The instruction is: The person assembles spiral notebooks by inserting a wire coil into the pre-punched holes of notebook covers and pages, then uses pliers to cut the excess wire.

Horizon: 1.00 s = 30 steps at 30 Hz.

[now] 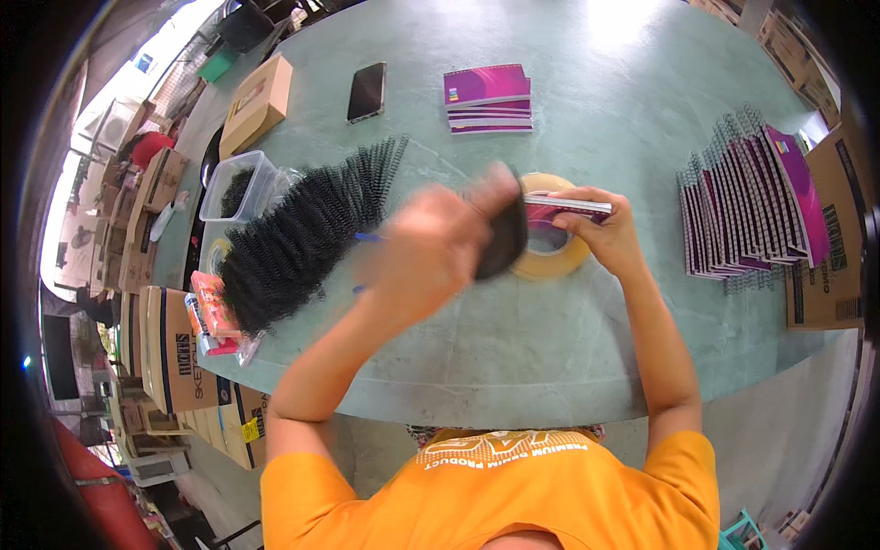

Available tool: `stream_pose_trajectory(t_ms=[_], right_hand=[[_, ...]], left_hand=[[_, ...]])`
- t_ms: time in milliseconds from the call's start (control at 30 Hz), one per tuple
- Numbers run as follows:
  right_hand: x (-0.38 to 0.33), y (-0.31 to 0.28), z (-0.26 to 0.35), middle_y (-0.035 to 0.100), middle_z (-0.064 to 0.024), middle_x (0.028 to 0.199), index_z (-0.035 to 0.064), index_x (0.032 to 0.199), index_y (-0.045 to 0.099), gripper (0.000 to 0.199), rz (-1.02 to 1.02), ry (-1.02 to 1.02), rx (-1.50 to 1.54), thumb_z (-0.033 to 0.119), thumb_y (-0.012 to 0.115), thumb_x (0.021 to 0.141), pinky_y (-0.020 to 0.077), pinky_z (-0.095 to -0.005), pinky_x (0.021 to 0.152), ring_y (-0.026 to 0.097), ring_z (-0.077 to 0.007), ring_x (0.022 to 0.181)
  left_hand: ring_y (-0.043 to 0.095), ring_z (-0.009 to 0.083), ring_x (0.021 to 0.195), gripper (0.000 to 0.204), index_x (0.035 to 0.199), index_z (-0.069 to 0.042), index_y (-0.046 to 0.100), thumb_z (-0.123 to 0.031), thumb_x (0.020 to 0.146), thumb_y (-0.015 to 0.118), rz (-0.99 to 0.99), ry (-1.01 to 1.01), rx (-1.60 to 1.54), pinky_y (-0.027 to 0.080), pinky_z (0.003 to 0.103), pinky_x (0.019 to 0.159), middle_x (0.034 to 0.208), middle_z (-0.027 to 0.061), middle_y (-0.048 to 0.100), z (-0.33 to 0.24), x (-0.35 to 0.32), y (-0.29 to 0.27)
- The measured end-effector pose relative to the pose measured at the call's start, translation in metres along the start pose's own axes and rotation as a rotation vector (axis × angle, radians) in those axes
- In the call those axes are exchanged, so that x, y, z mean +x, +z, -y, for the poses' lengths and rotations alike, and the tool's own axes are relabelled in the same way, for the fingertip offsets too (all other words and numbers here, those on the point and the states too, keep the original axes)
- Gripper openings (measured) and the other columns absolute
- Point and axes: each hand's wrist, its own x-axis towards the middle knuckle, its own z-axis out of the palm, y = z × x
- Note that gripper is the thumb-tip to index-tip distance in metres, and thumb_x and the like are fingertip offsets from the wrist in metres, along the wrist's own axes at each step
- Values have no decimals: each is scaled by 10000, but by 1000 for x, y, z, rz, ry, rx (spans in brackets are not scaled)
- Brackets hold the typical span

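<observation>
My right hand (605,234) grips a small purple notebook (577,205), thumb beneath and fingers above, with its white page edge facing me. Motion smears my left hand (426,243) at the notebook's left end; its fingers look bent, but their hold cannot be made out. A dark blurred shape (504,238) lies at the left fingertips, its kind unclear. Under the notebook is a wide yellowish ring, like a tape roll (555,263). Two blue bits like tool handles (369,237) peek out left of my left hand. Further left lies a large heap of black spiral binding coils (302,234).
Spiral-bound purple notebooks (747,206) stand in a row at right, before a cardboard box (830,284). More notebooks (488,87) are stacked at the far middle, near a phone (367,92). At left are a clear plastic tub (261,179), a brown box (261,101) and pink packets (215,307).
</observation>
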Motion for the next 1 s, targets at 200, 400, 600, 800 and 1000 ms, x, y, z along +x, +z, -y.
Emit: stream_pose_trajectory(t_ms=[200,400,600,800,1000], right_hand=[[-2,-1,2,679,-59,946,-7,1012,673,258,25,-47,-75,19,728,761,484,-244,792,604,-104,863],[-5,0,2,675,-56,997,-11,1032,663,252,41,-41,-85,8,698,784,488,-255,819,606,-109,909],[-6,3,0,673,-54,990,-6,1032,663,230,-8,-20,12,36,692,807,483,-255,825,603,-107,905],[-6,-3,-1,672,-54,958,-9,1043,651,272,7,15,-6,79,722,795,484,-241,794,598,-94,895],[-1,0,31,666,-80,965,27,1075,641,320,-32,-265,-342,42,712,764,496,-286,739,622,-134,864]], left_hand=[[551,231,672,534,1258,-162,575,5,756,649,-241,-66,-178,469,323,660,753,129,558,4,6,-8],[611,232,762,483,1235,-113,585,10,771,638,-234,-3,-79,487,284,718,897,116,637,-5,11,-7],[591,265,751,505,1192,-111,606,17,707,670,273,-8,-157,495,341,710,815,123,607,-12,-15,14],[588,284,796,342,1115,-59,624,-15,777,651,-115,77,-26,485,343,723,883,138,594,-10,0,11],[582,283,854,331,1048,-79,640,-130,731,720,-5,225,-32,442,375,764,846,131,593,-8,-34,49]])
